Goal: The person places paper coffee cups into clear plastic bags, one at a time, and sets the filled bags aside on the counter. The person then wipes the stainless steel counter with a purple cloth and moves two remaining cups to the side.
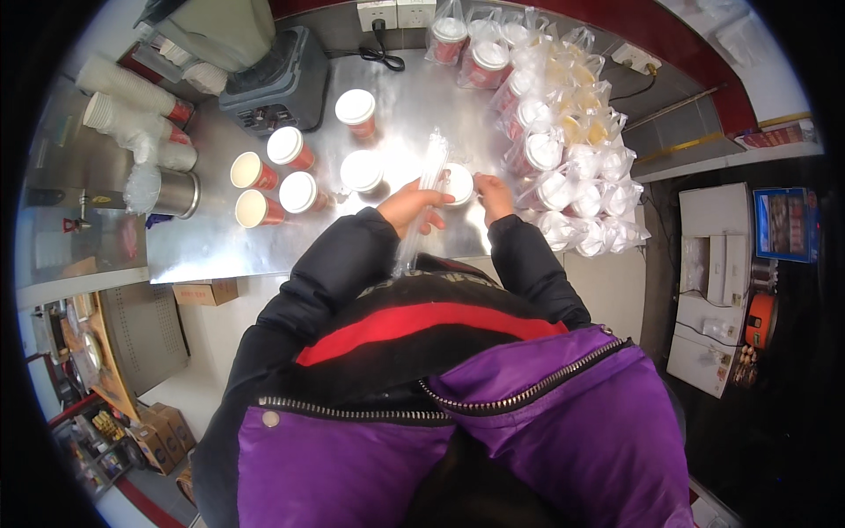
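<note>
My left hand (414, 206) is closed around a long bundle of clear plastic (432, 162), either bags or straws; I cannot tell which. Just beyond its fingers stands a cup with a white lid (458, 185). On the other side of that lid is my right hand (495, 197), its fingertips drawn together by the rim; whether they pinch anything is unclear. Left of my hands are red paper cups with white lids (362, 171), (299, 193), (286, 146), (355, 107). Two cups without lids (246, 170), (251, 208) stand farther left, their insides pale.
Many bagged, lidded cups (544, 153) crowd the right of the steel counter (218, 254). A blender base (280, 86) stands at the back left. Sleeves of stacked cups (135, 122) and a metal container (179, 195) are at far left. A black cable (389, 63) lies behind.
</note>
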Demonstrator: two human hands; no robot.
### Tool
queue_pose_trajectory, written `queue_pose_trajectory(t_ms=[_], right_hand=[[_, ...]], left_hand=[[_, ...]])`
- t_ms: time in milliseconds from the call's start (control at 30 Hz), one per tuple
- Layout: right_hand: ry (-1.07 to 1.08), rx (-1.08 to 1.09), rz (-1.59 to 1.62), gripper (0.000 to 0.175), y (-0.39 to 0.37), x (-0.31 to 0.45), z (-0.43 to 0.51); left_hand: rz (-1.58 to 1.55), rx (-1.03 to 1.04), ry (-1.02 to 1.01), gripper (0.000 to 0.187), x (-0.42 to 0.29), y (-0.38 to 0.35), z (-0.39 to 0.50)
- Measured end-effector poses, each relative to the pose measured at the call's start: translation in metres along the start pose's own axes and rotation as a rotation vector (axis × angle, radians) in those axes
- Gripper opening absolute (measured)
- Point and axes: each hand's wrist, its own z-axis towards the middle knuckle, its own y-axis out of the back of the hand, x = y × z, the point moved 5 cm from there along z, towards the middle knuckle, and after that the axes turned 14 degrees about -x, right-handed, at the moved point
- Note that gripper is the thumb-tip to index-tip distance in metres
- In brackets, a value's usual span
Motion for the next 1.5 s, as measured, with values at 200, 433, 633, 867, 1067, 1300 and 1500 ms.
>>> queue_pose_trajectory(t_ms=[200, 433, 633, 867, 1067, 1300, 1500], right_hand=[[0.183, -0.104, 0.011, 0.026, 0.014, 0.029, 0.01], [0.57, -0.107, -0.699, 0.046, 0.0, 0.036, -0.001], [0.354, 0.148, 0.033, 0.041, -0.008, 0.071, -0.023], [0.455, 0.433, -0.431, 0.033, -0.061, 0.097, -0.082], [-0.126, 0.541, 0.167, 0.019, -0.07, 0.126, -0.045], [-0.08, 0.55, 0.022, 0.019, -0.121, 0.168, 0.023], [0.178, 0.411, -0.071, 0.019, -0.166, 0.215, 0.124]], left_hand=[[-0.023, 0.039, 0.045, 0.065, -0.003, 0.004, 0.0], [-0.021, 0.079, 0.064, 0.066, -0.005, 0.004, 0.001], [-0.02, 0.078, 0.074, 0.064, -0.009, 0.006, 0.0], [-0.05, 0.122, 0.065, 0.056, -0.012, 0.007, 0.01], [-0.311, 0.078, 0.054, 0.054, -0.03, 0.021, 0.016], [-0.327, -0.213, -0.314, 0.036, -0.075, 0.076, 0.001], [-0.344, -0.427, -0.374, 0.018, -0.066, 0.117, -0.012]])
